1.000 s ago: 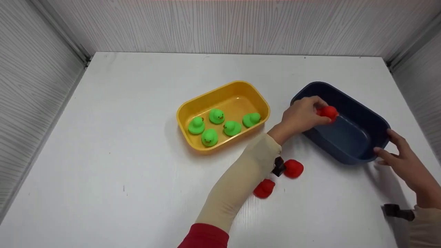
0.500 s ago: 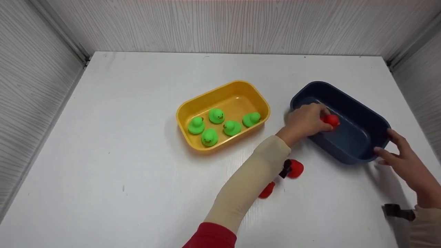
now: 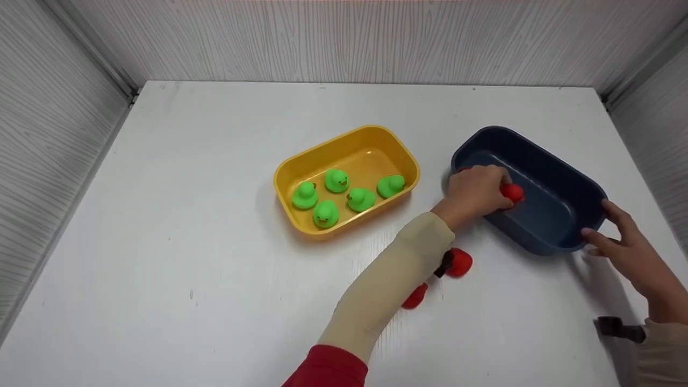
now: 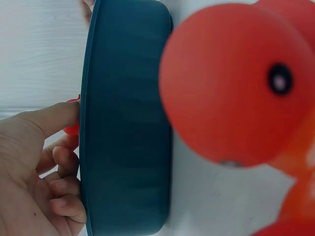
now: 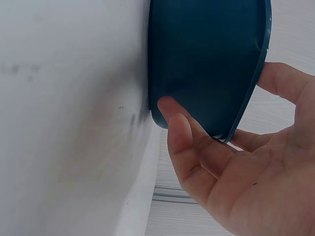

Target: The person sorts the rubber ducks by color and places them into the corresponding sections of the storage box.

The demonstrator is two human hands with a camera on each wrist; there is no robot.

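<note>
My left hand [image 3: 502, 188] reaches over the near wall of a dark blue tub [image 3: 564, 177] and pinches a red rubber duck [image 3: 511, 192] low inside it. In the left wrist view the left hand [image 4: 59, 162] curls by the blue tub [image 4: 128, 118], and only a sliver of the held duck [image 4: 73, 129] shows. My right hand [image 3: 599, 220] touches the tub's right end with straight fingers. In the right wrist view the right hand [image 5: 216, 108] lies with its thumb [image 5: 177, 123] against the blue tub [image 5: 206, 59].
Two more red ducks lie on the white table, one [image 3: 459, 262] by my left wrist and one [image 3: 415, 296] half hidden under the forearm; a red duck [image 4: 231, 83] fills the left wrist view. A yellow tub [image 3: 371, 141] holds several green ducks [image 3: 336, 180]. Walls enclose the table.
My left hand has lowered the red duck from above the tub's rim down inside it. The right hand has stayed at the tub's end.
</note>
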